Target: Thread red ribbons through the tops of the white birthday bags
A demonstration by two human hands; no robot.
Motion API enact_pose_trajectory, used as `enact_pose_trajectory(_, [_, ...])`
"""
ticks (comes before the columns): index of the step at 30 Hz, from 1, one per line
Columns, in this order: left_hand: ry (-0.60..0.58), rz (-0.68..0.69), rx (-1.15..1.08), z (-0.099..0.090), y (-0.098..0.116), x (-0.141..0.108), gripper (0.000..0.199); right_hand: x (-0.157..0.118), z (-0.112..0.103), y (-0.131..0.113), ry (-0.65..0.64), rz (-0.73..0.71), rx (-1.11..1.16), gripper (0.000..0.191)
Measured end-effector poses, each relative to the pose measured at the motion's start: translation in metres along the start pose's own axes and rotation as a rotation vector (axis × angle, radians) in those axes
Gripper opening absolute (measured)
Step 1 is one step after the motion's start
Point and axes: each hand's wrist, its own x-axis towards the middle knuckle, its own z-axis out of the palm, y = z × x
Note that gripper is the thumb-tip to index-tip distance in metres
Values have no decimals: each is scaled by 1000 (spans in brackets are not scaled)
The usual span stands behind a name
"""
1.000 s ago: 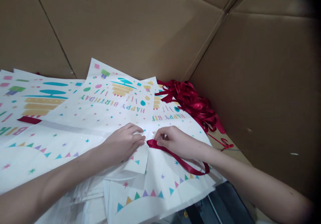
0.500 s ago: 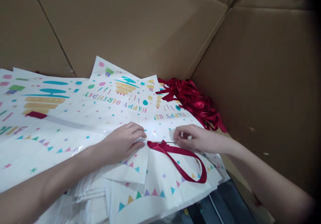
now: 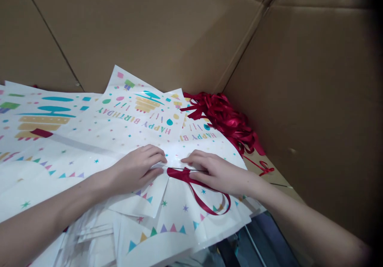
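Note:
My left hand [image 3: 139,166] lies on a white printed birthday sheet [image 3: 122,137], its thumb and fingers apart. Facing it, my right hand [image 3: 214,170] has fingers stretched leftward, with the thumb over a dark red ribbon [image 3: 178,174]. The ribbon runs under this hand and forms a loop below it. Between the two hands runs a thin dark line [image 3: 179,169] along the ribbon's upper edge; whether it is a wire or a slit I cannot tell. Upside-down lettering, cakes, stars and bunting decorate the shiny sheets.
A heap of dark red ribbons [image 3: 226,119] lies at the back right, near a thin red string [image 3: 266,168]. Cardboard walls [image 3: 143,31] rise behind and at the right. Another red ribbon piece [image 3: 42,133] shows at left. Dark fabric [image 3: 263,235] is visible below the sheets.
My right hand has moved left, closer to my left hand, and now covers part of the ribbon. Its fingers have stretched out from a more curled pose. The view has shifted slightly.

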Motion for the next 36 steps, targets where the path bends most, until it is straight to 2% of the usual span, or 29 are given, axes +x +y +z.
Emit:
enact_pose_trajectory(2, [-4,-7,-8,0,0,0,25,8,4,-4,-17,-16,6,26])
enact_pose_trajectory(5, [-7,-10,-13,0,0,0,26,18,3,-10,-56,94,42,13])
enact_pose_trajectory(9, [-11,-34,-16,0,1,0,28,24,-5,-13,-103,227,56,22])
enact_pose_trajectory(13, [-4,-35,-22,1,0,-1,29,24,-8,-19,-193,270,7,35])
enact_pose_trajectory(15, [-3,-29,-24,1,0,-1,29,22,-9,-21,-233,268,10,35])
enact_pose_trajectory(20, [-18,-37,-10,1,-2,-1,29,-5,-17,-10,-123,321,-7,12])
enact_pose_trajectory(24, [-35,-25,3,0,0,-1,30,-22,-15,3,-97,406,65,15])
enact_pose_trajectory(26, [-44,-20,28,-1,1,0,31,-18,-9,3,-44,366,89,18])
enact_pose_trajectory(29, [-66,-31,63,-3,3,0,31,-10,-2,-1,18,216,49,20])
enact_pose_trajectory(31, [-77,-70,88,-3,3,-1,34,-13,-4,1,12,178,3,17])
enact_pose_trajectory(36, [-117,-125,134,-1,-1,-2,47,-29,-13,15,-65,293,82,18])
